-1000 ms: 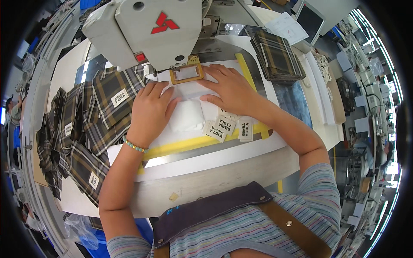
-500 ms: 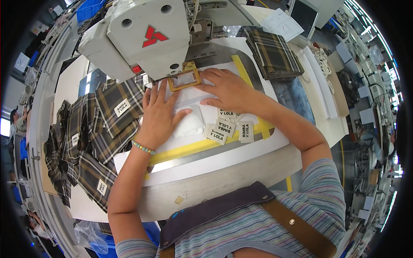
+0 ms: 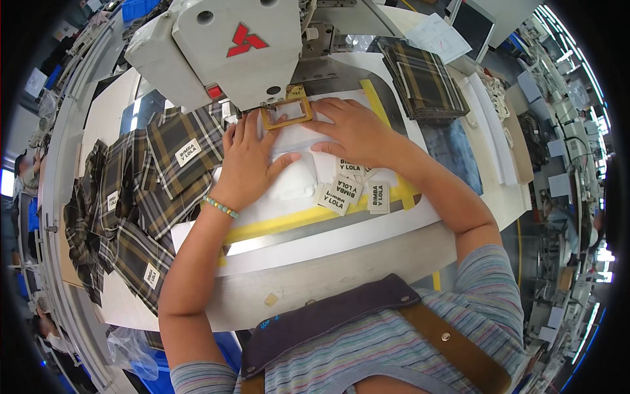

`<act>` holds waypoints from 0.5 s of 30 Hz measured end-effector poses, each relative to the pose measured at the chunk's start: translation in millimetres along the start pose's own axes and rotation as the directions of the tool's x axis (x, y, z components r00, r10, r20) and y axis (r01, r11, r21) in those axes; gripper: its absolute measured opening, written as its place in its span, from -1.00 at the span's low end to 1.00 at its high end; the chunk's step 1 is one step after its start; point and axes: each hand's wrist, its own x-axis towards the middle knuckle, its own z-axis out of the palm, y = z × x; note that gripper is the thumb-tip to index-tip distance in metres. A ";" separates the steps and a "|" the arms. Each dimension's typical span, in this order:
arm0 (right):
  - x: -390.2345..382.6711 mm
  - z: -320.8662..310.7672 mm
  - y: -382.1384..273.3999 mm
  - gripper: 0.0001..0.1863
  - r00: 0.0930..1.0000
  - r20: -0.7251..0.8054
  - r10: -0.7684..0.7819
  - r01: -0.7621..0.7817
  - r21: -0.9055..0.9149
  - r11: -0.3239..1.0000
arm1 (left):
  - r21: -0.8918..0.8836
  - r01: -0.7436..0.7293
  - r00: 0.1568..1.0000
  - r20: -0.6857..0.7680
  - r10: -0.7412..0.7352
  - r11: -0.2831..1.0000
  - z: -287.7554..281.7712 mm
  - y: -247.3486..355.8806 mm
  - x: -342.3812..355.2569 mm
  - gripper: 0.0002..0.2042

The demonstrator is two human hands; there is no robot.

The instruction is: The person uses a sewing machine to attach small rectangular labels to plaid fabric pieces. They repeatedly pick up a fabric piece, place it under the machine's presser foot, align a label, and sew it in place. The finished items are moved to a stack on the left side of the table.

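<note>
My left hand (image 3: 252, 157) lies spread on the white sheet, fingertips at the left side of a small tan rectangular frame (image 3: 304, 109) under the white sewing machine head (image 3: 230, 52). My right hand (image 3: 354, 134) is also spread flat, fingertips beside that frame's right side. A folded white padded piece (image 3: 295, 180) rests between and below my hands. Loose cream labels with printed lettering (image 3: 348, 190) lie at the right, near yellow tape (image 3: 262, 226) along the sheet's front. Whether anything is under my fingers besides the sheet is hard to tell.
Plaid fabric pieces with cream labels (image 3: 170, 154) are heaped at the left. A folded plaid stack (image 3: 423, 79), papers (image 3: 436, 36) and a dark screen (image 3: 472, 26) sit at the back right. Blue bins (image 3: 134, 10) and co-workers (image 3: 29, 174) appear around the edges.
My left hand has shifted right and forward along the sheet, closer to the frame, with its fingers more upright toward the machine. My right hand stays nearly in place; the view jiggles slightly.
</note>
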 end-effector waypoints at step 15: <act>-101.1 -105.2 80.5 -0.60 0.903 -0.256 0.344 -0.412 -0.300 0.860 | -0.264 -0.225 0.973 -0.114 0.201 0.938 -23.9 26.1 -17.1 -0.46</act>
